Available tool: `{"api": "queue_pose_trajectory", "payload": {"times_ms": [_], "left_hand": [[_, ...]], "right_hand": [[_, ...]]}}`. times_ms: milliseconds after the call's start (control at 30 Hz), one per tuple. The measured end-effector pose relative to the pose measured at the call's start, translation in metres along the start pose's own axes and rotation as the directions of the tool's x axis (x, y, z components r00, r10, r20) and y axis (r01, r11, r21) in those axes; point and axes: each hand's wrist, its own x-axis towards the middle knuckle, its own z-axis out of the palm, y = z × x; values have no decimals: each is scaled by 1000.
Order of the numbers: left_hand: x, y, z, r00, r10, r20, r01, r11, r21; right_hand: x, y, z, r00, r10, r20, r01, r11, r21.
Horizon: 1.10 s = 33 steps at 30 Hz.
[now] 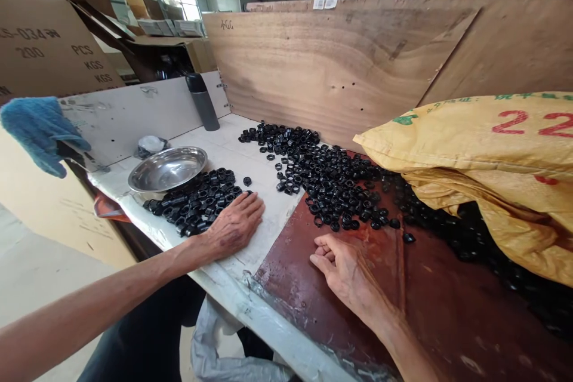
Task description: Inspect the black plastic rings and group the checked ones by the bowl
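My left hand (237, 224) lies palm down on the white table covering, its fingers stretched out. It rests against the right side of a heap of small black plastic rings (201, 200). Nothing shows in its grasp; the underside of the palm is hidden. Over the dark red board, my right hand (338, 256) is loosely curled, thumb near the bent fingers, and no object is visible in it. Just beyond it spreads a larger pile of the same black rings (331, 185). One single ring (247, 181) sits apart, close to my left fingertips.
A shiny metal bowl (168, 170) stands behind the left heap, and a dark grey flask (203, 104) stands near the corner. A yellow sack (474, 155) lies on the right over more black pieces. Plywood panels (331, 65) wall the back. A blue cloth (40, 128) hangs at left.
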Motion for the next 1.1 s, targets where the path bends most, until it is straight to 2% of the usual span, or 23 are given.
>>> {"api": "queue_pose_trajectory", "payload": {"times_ms": [67,133,200,267,333,367,400,433,467,533,633,733,800,900,1100], "left_hand": [[-4,-14,0,998,-47,-37,47,999,-2],[-4,-19,1,996,-71,-49,72,997,20],[4,-13,4,993,-100,-70,103,994,45],[22,-2,10,980,-163,-117,168,985,34],[47,10,20,951,-267,-154,265,964,-31],[61,14,26,939,-313,-144,305,949,-74],[74,17,33,926,-355,-130,340,932,-125],[86,18,40,919,-379,-110,357,917,-177],[96,17,46,923,-375,-88,349,910,-224],[109,15,56,945,-322,-58,292,909,-296],[112,18,57,970,-240,-36,212,910,-355],[104,37,47,979,-202,-23,176,898,-404],[101,51,44,983,-174,-52,135,892,-432],[100,62,47,984,-128,-122,70,915,-397],[87,73,40,989,-83,-122,35,934,-356]], "right_hand": [[0,-1,0,1000,15,-8,-15,1000,-18],[1,-2,-2,999,44,-25,-44,999,-28],[4,-1,-9,993,90,-75,-92,995,-31],[8,3,-22,967,139,-211,-151,988,-42],[13,14,-41,887,155,-435,-212,974,-84],[16,22,-51,831,148,-535,-248,962,-118],[19,31,-61,752,117,-648,-294,940,-172],[22,40,-69,696,96,-712,-352,909,-222],[26,49,-76,677,101,-729,-409,875,-259],[32,64,-81,694,124,-709,-450,844,-293],[37,71,-71,774,150,-616,-432,836,-339],[37,65,-53,851,121,-511,-352,853,-385],[38,64,-44,899,29,-438,-261,839,-479],[44,66,-32,914,-78,-398,-171,817,-551],[35,46,-6,916,-42,-399,-193,826,-530]]}}
